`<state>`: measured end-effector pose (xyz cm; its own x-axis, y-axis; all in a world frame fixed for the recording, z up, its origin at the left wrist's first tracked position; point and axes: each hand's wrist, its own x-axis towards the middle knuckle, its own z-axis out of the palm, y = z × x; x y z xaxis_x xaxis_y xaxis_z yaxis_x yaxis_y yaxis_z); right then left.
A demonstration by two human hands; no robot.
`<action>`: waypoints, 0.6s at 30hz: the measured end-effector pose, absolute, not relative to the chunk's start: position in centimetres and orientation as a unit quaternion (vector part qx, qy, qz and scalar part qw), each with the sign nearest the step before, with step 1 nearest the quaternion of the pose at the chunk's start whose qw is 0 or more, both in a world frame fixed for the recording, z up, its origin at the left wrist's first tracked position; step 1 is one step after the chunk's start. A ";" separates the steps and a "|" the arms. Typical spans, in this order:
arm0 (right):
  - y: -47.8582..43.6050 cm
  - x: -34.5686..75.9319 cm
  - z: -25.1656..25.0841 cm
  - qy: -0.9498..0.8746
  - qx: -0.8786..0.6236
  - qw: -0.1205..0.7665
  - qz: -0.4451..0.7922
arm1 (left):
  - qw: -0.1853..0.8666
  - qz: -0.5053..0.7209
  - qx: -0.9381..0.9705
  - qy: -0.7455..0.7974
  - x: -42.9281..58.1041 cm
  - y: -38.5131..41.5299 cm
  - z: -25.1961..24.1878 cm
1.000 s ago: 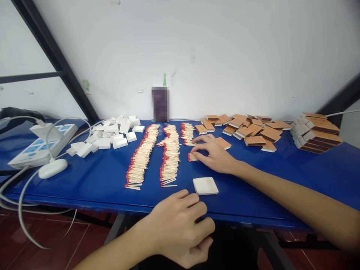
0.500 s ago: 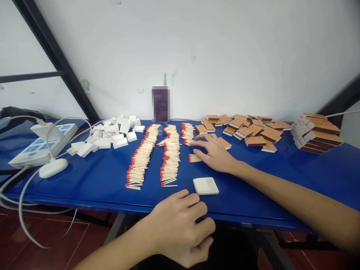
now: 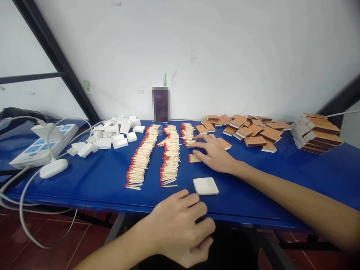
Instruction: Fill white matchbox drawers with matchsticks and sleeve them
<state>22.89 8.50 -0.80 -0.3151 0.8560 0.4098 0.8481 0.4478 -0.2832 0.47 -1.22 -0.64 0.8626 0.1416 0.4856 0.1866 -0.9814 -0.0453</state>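
Note:
My right hand (image 3: 215, 154) lies palm down over the table with its fingers apart. Its fingertips touch or nearly touch the short third row of matches (image 3: 187, 133). The thumb rests at a small group of matches (image 3: 193, 158) just in front, partly covering their plain ends. Near the table's front edge my left hand (image 3: 182, 227) hangs with its fingers loosely curled, and nothing shows in it. Between the hands sits one white matchbox tray (image 3: 206, 186). Two longer rows of matches, the middle one (image 3: 170, 157) and the left one (image 3: 143, 157), have red heads facing left.
White matchbox trays (image 3: 112, 131) are heaped at the back left. Orange-brown matchbox sleeves (image 3: 255, 141) lie piled at the back right, beside stacked matchboxes (image 3: 317, 133). A power strip (image 3: 42, 146) with cables stands left. A blurred dark rectangle (image 3: 161, 105) leans against the wall.

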 end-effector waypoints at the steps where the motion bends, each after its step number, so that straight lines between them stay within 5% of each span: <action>1: 8.5 22.9 -0.8 -0.811 -0.527 0.256 0.010 | 0.046 -0.250 -0.964 -0.084 0.5 -1.2 -0.6; 18: 8.4 22.7 -0.5 -0.806 -0.542 0.238 0.027 | 0.046 -0.247 -0.964 -0.085 0.5 -1.1 -0.7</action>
<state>22.74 8.44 -0.46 -0.2996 0.8859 0.3540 0.8603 0.4113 -0.3011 0.47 -1.14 -0.70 0.8638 0.1402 0.4840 0.1861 -0.9814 -0.0478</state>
